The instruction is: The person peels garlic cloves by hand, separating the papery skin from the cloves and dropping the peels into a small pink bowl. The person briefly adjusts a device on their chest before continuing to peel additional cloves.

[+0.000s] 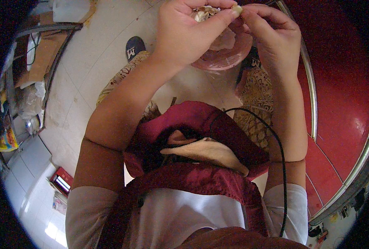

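At the top of the head view, a small pale garlic clove (237, 9) sits between the fingertips of both hands. My left hand (188, 31) pinches it from the left with thumb and fingers. My right hand (271, 31) is closed on it from the other side, its thumb and forefinger meeting at the clove. Below them is a round pinkish, see-through bowl (222, 62). Whitish garlic with papery skin (205, 13) shows behind my left thumb; whether it lies in the bowl or in my palm I cannot tell. A thin pale film lies in the bowl.
A red glossy cabinet front (342, 83) with metal trim stands along the right. To the left, a dark-framed shelf (47, 29) holds cardboard and plastic bags. My maroon apron (184, 112) bunches over my lap, a black cable (282, 153) crossing it. Pale tiles (84, 58) cover the floor.
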Demonstrator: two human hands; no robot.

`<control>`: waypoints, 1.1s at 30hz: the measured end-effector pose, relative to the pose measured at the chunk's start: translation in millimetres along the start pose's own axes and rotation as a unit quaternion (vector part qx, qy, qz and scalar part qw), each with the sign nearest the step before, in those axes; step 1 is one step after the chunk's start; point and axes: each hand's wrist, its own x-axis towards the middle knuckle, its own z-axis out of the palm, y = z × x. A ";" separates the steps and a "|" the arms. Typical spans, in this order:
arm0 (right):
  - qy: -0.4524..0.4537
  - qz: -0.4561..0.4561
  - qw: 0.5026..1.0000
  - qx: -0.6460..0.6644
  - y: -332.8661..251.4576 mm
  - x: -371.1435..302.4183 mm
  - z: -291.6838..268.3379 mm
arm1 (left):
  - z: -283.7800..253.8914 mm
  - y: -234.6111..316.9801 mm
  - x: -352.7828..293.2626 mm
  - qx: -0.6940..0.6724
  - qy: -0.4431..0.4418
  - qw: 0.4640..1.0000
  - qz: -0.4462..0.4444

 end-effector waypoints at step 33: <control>0.010 -0.073 0.996 -0.057 11.6 -1.1 1.9 | 2.4 -4.2 -3.4 -0.035 0.027 0.999 -0.008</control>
